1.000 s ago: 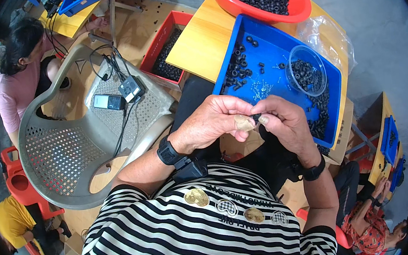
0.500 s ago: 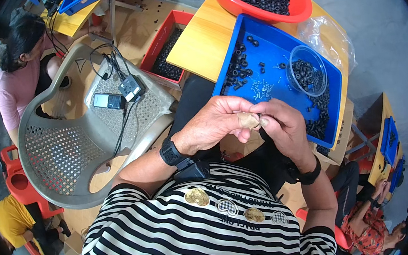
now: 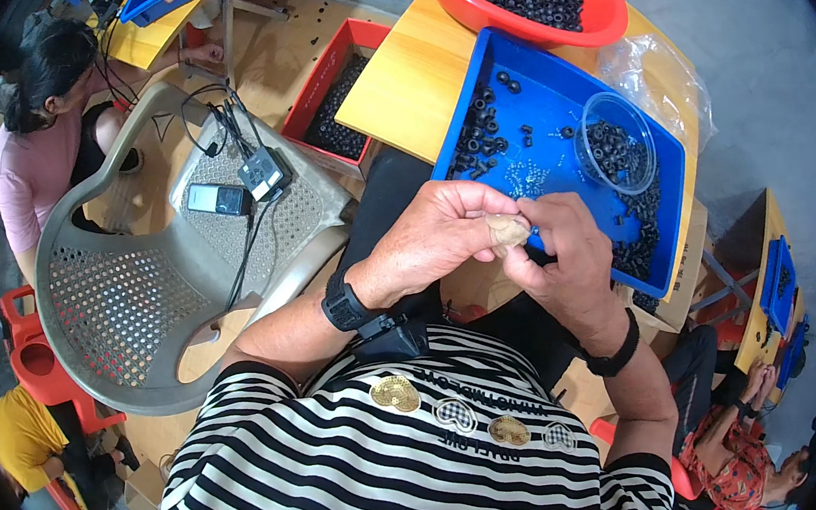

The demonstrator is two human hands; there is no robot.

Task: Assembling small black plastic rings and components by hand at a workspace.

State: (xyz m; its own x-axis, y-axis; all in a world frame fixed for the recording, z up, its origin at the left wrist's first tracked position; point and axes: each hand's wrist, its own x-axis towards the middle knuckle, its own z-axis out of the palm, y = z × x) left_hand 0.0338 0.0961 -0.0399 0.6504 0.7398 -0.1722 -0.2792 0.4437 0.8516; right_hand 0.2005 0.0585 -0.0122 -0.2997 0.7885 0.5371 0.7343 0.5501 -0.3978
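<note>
My left hand is pinched closed just in front of the blue tray, with a tan wrap at the thumb tip. My right hand meets it, its thumb and fingers bent in around the same spot. Whatever lies between the fingertips is too small and too covered to name. Beyond both hands, the blue tray holds many small black ring-like parts and a scatter of tiny clear pieces. A round clear plastic tub with black parts stands inside it.
A red basin heaped with black parts overlaps the tray's far end on a yellow table. A clear bag lies right. Left are a red box and a grey chair bearing a phone and cables. Other people sit around.
My right hand has shifted slightly down and its fingers have re-curled at the fingertips. The tan-wrapped thumb has turned and moved a little up and right.
</note>
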